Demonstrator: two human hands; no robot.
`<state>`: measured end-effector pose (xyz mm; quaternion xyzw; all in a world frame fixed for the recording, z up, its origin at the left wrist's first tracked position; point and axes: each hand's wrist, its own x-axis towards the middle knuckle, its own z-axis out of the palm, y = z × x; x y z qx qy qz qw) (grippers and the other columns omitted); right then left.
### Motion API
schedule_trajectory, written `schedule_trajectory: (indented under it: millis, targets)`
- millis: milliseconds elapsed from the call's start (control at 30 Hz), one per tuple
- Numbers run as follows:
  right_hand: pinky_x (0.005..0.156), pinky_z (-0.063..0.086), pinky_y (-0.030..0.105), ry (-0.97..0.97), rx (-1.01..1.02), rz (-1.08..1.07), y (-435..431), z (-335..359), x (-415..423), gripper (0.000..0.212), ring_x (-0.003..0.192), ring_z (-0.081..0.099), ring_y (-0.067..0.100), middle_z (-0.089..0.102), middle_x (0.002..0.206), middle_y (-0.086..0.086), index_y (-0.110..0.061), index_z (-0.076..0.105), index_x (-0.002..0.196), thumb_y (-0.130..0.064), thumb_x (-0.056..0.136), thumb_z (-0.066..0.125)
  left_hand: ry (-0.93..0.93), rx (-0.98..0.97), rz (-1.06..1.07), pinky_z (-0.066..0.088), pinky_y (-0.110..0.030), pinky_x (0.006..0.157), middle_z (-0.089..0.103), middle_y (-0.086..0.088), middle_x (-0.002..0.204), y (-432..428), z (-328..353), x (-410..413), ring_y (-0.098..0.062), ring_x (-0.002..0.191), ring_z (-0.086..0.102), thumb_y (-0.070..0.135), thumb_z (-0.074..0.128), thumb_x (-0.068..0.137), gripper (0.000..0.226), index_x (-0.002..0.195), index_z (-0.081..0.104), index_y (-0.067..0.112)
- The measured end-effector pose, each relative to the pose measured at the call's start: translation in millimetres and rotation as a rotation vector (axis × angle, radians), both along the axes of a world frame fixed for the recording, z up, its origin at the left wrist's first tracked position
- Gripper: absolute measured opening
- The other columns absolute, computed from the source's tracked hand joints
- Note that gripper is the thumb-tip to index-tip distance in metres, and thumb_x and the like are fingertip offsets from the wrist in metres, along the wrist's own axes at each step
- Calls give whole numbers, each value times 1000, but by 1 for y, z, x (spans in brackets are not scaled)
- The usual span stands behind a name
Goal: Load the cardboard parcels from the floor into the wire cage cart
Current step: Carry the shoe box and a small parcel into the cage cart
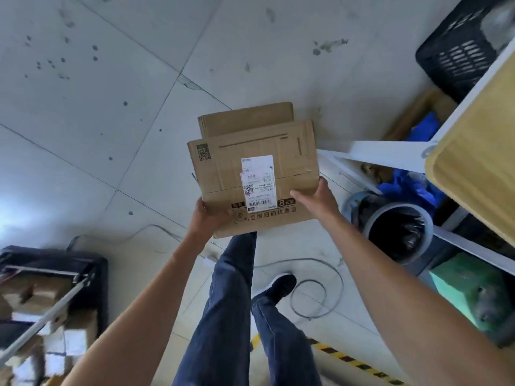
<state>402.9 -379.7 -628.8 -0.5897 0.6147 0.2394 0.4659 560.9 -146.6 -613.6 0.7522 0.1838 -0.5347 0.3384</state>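
Note:
I hold a brown cardboard parcel [223,168] with a white shipping label in front of me, lifted above the floor. My left hand [207,218] grips its near left corner from below. My right hand [315,196] clasps its near right edge. A second, smaller cardboard parcel [245,118] lies just beyond it; whether it rests on the floor or on the held one I cannot tell. The wire cage cart [50,274], with several parcels inside, stands at the lower left.
White shelving [390,154] with a yellow board runs along the right, with a black crate [457,51], a bin with a black bag [398,232] and blue bags beside it. A grey cable [320,288] loops on the tiled floor near my feet. Yellow-black tape marks the floor below.

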Motion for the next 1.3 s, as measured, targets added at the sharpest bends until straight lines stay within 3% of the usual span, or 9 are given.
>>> schedule_trajectory:
  millis: [100, 300, 433, 533, 633, 733, 867, 1133, 1300]
  targets:
    - [81, 46, 29, -87, -6, -135, 21, 27, -39, 75, 103, 61, 19, 63, 120, 3, -11, 46, 135, -39, 76, 82, -38, -9, -43, 55, -48, 90, 60, -14, 126, 4, 31, -22, -31, 113, 59, 24, 78, 59, 86, 134, 43, 7]
    - [70, 48, 22, -150, -44, -466, 88, 96, -165, 69, 102, 64, 13, 65, 116, -5, -17, 50, 131, -40, 76, 83, -65, -98, -240, 53, -16, 57, 61, 0, 111, 3, 89, -92, -16, 97, 62, 3, 83, 74, 72, 130, 41, 18]
    - [64, 50, 19, -143, -95, -690, 141, 148, -265, 61, 99, 66, 12, 65, 108, -12, -27, 49, 125, -43, 74, 79, -62, -134, -454, 58, -30, 72, 65, 0, 116, -1, 132, -164, -18, 101, 66, 28, 83, 54, 85, 131, 46, 22]
    - [77, 52, 35, -71, -130, -800, 185, 187, -346, 70, 99, 62, 18, 60, 107, -12, -27, 42, 135, -50, 77, 72, -104, -119, -724, 56, -49, 88, 61, -5, 124, -4, 168, -233, -27, 109, 63, 36, 79, 60, 86, 138, 43, 26]
    - [75, 49, 37, -71, -183, -953, 230, 227, -430, 78, 96, 59, 17, 60, 112, -14, -33, 37, 139, -60, 72, 68, -141, -198, -926, 54, -52, 90, 63, -5, 118, -7, 209, -307, -30, 109, 62, 41, 75, 60, 80, 133, 45, 27]
    - [79, 54, 41, -69, -252, -1136, 282, 270, -509, 81, 97, 63, 20, 63, 114, -9, -35, 38, 138, -65, 70, 69, -143, -314, -1106, 55, -49, 89, 67, -2, 113, -11, 255, -386, -25, 105, 65, 36, 80, 62, 74, 129, 49, 24]
    - [86, 52, 43, -10, -328, -1415, 356, 319, -595, 87, 106, 63, 26, 61, 123, -3, -26, 36, 145, -56, 74, 76, -42, -517, -1332, 57, -22, 72, 74, 14, 101, -11, 322, -492, -4, 92, 71, 50, 86, 57, 72, 119, 53, 32]
    - [91, 51, 45, 100, -465, -1896, 442, 391, -700, 80, 105, 64, 31, 63, 127, 9, -24, 41, 140, -56, 77, 76, 130, -619, -1807, 54, -43, 94, 70, 3, 116, -31, 391, -686, -15, 105, 68, 60, 83, 56, 84, 129, 52, 30]
    - [85, 55, 46, 138, -635, -2065, 448, 420, -771, 64, 93, 66, 21, 66, 109, -2, -28, 49, 121, -58, 73, 79, 145, -747, -1982, 54, -25, 80, 68, 11, 111, -50, 410, -810, -5, 98, 66, 60, 82, 59, 80, 126, 53, 29]
